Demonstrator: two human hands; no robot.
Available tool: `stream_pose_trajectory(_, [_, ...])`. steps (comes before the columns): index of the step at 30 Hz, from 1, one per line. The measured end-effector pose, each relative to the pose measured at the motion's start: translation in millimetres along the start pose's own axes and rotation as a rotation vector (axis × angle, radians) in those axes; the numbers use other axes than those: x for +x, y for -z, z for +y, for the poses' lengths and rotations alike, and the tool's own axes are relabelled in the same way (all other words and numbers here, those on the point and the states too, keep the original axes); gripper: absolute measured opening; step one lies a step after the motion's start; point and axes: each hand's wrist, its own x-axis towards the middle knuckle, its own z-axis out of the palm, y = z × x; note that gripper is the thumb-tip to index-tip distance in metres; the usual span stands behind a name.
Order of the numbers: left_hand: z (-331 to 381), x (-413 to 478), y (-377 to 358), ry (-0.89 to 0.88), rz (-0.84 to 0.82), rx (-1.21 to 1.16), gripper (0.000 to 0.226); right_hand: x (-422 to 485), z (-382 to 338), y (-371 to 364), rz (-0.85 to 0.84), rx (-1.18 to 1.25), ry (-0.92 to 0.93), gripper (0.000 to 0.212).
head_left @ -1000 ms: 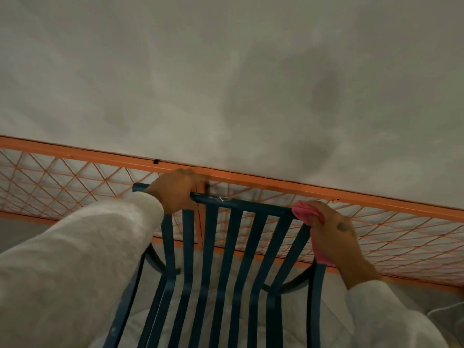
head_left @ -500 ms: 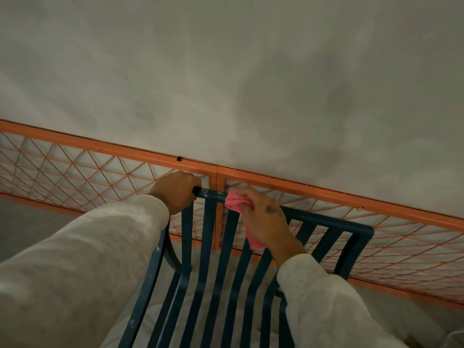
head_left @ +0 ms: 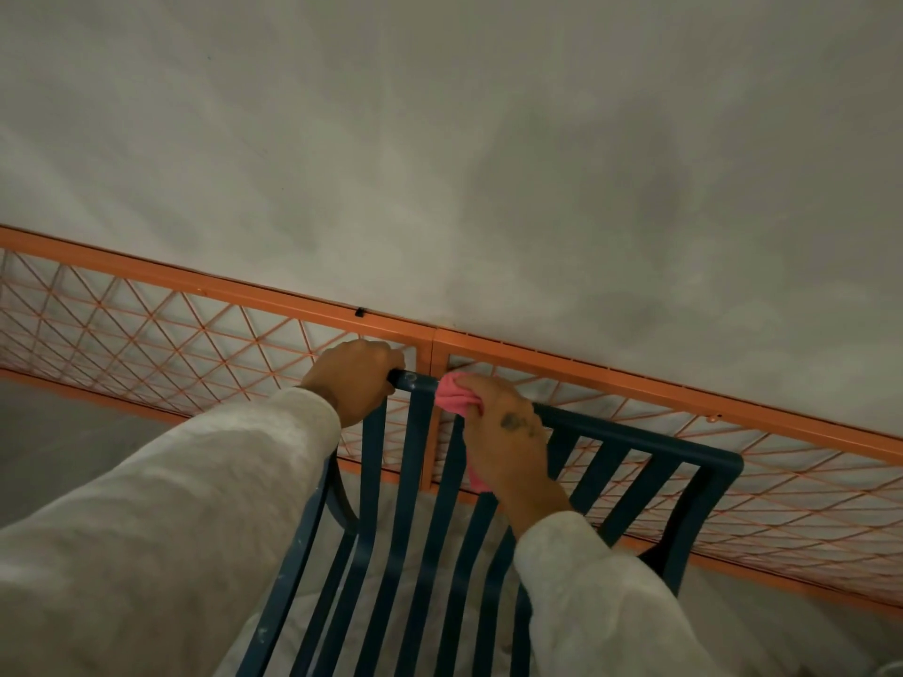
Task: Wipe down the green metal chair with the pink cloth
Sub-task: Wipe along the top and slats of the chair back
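Head view shows the green metal chair [head_left: 408,505] from behind and above. Its slatted backrest stands just in front of an orange mesh panel [head_left: 146,334] that runs along a grey wall [head_left: 440,139].

Hand states:
- Left hand [head_left: 354,378]: fingers curled round the left corner of the top rail [head_left: 635,439], apparently bracing the chair.
- Right hand [head_left: 508,442]: clamped on the bunched pink cloth [head_left: 452,395] and pressing it onto the top rail. A tail of cloth hangs below the palm against the slats [head_left: 591,476].
- The hands are near each other but apart, with a short bare stretch of rail between them.

Step in hand, as judged: wiping the top rail, near its left end.

Likely faults from here:
- Chair shift or tip. Cause: sideways wiping force with the left-hand brace loosened.
- Knuckle contact with the mesh panel. Cause: the rail sits close in front of it.
- Cloth snag or loss. Cause: the hanging tail catching at a slat joint, or a slackened grip.
- Incomplete wipe. Cause: the rail under the left hand is covered, and a bunched cloth presents only a small contact face.
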Motion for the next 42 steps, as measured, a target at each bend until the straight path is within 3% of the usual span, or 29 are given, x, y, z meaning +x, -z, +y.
stream_pose_trajectory(5, [-3,-1,-7,0.0,0.046,-0.019,0.014,8,21,41,-0.186,0.084,-0.061,0.024])
stream_pose_trajectory(10, [-6,0,-8,-0.013,0.053,-0.032,0.013,37,41,64,-0.291,-0.259,-0.154,0.015])
stream_pose_trajectory(13, [-6,1,-8,-0.024,0.054,-0.01,0.014,37,18,42,-0.272,-0.181,-0.064,0.01])
stream_pose_trajectory(16, [-5,1,-8,-0.029,0.062,-0.007,0.015,30,16,25,-0.267,-0.035,0.019,0.027])
stream_pose_trajectory(19, [-5,0,-8,-0.031,0.073,-0.002,0.015,18,31,38,-0.236,0.038,0.061,0.019])
stream_pose_trajectory(21, [-6,-2,-10,-0.038,0.093,0.01,0.017,10,43,56,-0.239,0.07,-0.03,0.017])
stream_pose_trajectory(26, [-6,-4,-12,-0.04,0.12,0.005,0.018,15,62,69,-0.141,-0.21,-0.097,0.009])
stream_pose_trajectory(29, [-6,-5,-12,-0.035,0.123,0.001,0.018,14,36,42,-0.103,-0.094,-0.087,0.015])
stream_pose_trajectory(32, [-4,-6,-13,-0.029,0.122,-0.01,0.019,8,22,9,-0.031,-0.021,0.037,0.027])
stream_pose_trajectory(36, [-5,-5,-12,-0.029,0.105,0.0,0.019,-9,41,9,0.085,-0.264,0.23,0.055])
stream_pose_trajectory(38, [-6,-5,-11,-0.034,0.101,0.0,0.02,-20,56,22,0.148,-0.341,0.228,0.064])
stream_pose_trajectory(42, [-6,-5,-12,-0.039,0.113,0.004,0.019,-28,77,42,0.228,-0.329,0.1,0.051])
